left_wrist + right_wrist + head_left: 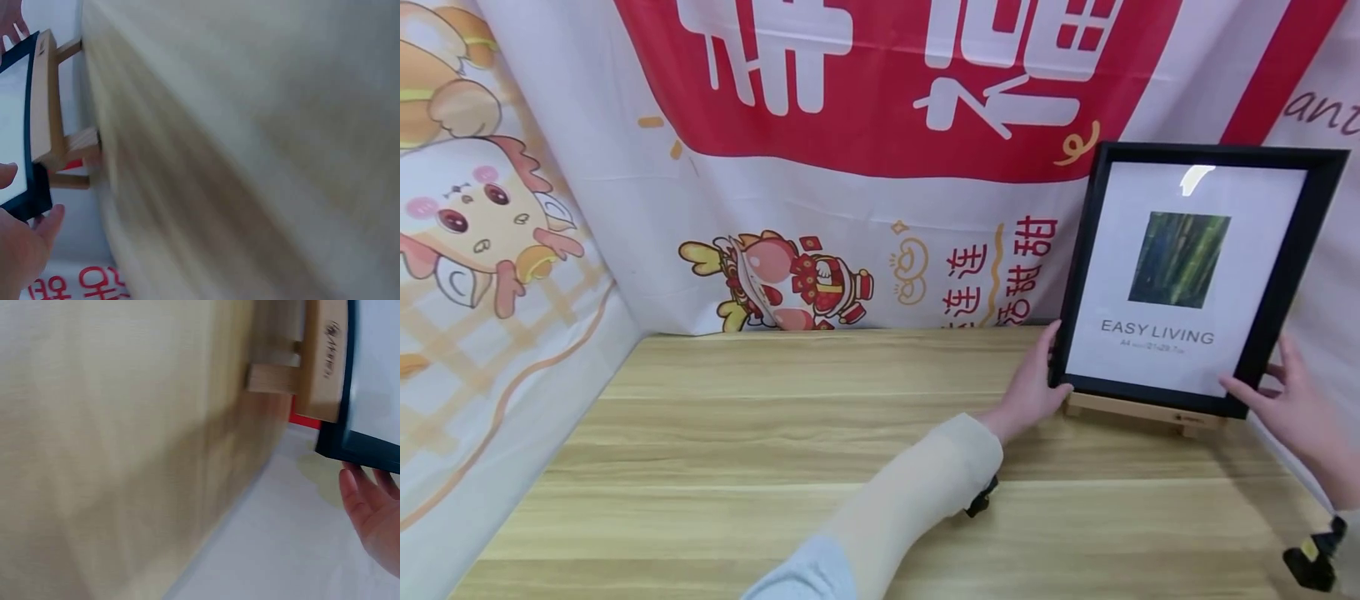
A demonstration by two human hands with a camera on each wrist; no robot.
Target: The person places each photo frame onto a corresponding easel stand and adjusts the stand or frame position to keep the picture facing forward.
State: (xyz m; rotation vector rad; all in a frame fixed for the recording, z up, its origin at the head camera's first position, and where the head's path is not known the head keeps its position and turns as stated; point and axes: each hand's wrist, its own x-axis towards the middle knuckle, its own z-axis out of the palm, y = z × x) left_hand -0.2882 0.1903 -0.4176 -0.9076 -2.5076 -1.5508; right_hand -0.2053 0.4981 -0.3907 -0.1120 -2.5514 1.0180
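A black picture frame [1186, 267] with a white "EASY LIVING" sheet and a small green picture leans upright on a wooden tabletop easel [1142, 411] at the right of the table. My left hand [1030, 385] grips the frame's lower left corner, thumb on the front and fingers along the side. At the lower right side, my right hand [1303, 408] holds the edge with its thumb in front; in the right wrist view its fingers [356, 494] reach behind the border. The frame's bottom edge sits on the easel's ledge [47, 100] in the left wrist view.
The wood-grain table [737, 467] stretches to the left and front. Behind it hangs a red and white printed cloth [880, 100]. A cartoon-printed cloth [482, 275] covers the left side, and white cloth [250, 544] lies close beyond the table's right edge.
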